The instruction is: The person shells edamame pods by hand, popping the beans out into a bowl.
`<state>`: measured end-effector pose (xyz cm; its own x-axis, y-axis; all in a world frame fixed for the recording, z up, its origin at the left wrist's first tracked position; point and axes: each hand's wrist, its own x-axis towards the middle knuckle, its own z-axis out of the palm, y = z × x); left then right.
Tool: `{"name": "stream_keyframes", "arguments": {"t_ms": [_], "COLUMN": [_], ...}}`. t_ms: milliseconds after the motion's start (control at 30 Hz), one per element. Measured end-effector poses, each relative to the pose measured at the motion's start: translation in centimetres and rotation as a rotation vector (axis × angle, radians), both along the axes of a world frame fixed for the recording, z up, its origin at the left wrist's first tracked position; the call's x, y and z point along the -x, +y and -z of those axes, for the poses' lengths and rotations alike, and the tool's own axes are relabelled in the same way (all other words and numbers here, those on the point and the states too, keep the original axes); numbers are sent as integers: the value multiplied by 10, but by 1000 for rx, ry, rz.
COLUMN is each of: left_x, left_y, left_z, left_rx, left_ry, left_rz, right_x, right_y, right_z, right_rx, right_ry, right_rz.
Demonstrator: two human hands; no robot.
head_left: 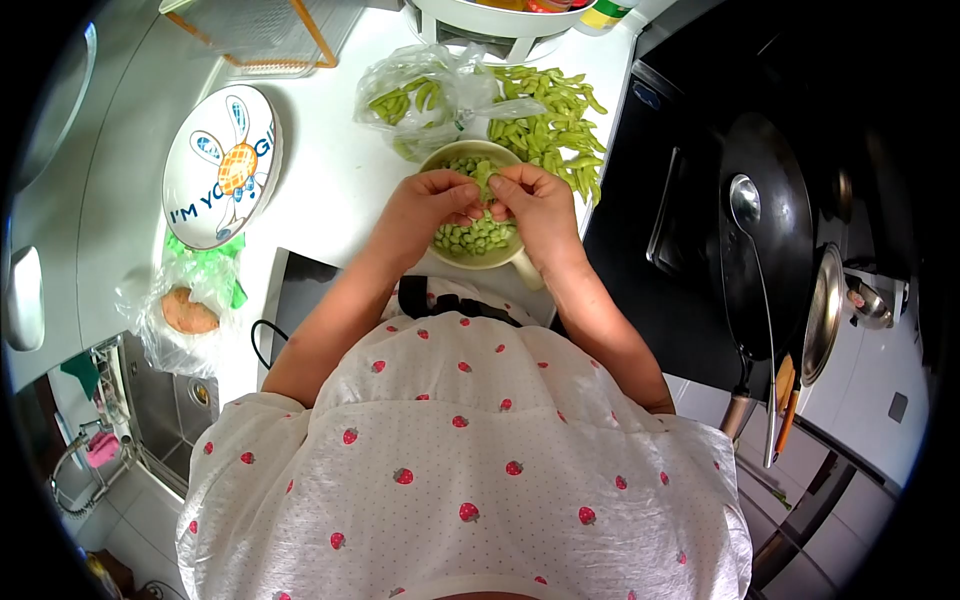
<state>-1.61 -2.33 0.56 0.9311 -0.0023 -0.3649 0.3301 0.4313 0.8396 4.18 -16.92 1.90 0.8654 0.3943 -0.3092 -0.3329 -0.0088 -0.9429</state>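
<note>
My left hand (pixel 430 207) and my right hand (pixel 540 208) meet above a cream bowl with a handle (pixel 528 270). Fingers and thumbs of both pinch a green edamame pod (pixel 484 177) between them. Shelled green beans (pixel 474 238) lie in the bowl below, partly hidden by the hands. Right behind the bowl, a pile of edamame pods (pixel 555 118) is spread on the white counter. To its left sits a clear plastic bag (pixel 440 80) with more pods inside.
A plate with a cartoon drawing (pixel 195 185) stands at the left, with a bagged brown item (pixel 190 311) near the sink (pixel 165 400). On the right, a black wok (pixel 765 180) holds a long ladle (pixel 745 200) on the dark stove. A white rack (pixel 490 20) stands at the back.
</note>
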Motion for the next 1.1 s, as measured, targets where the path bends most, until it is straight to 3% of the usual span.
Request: {"name": "stream_keyframes", "arguments": {"t_ms": [200, 633, 900, 1000, 1100], "left_x": [-1, 1, 5, 3, 3], "left_y": [-1, 0, 2, 3, -4], "left_z": [-1, -10, -3, 7, -3], "left_rx": [162, -52, 12, -89, -584], "left_ry": [102, 27, -69, -124, -355], "left_rz": [-51, 3, 53, 44, -62], "right_x": [-3, -7, -5, -4, -4], "right_y": [0, -1, -5, -6, -8], "right_z": [0, -10, 0, 1, 5], "right_rx": [-34, 19, -168, -198, -225], "right_ry": [-32, -16, 211, 287, 372], "right_rz": [-46, -163, -138, -95, -94]}}
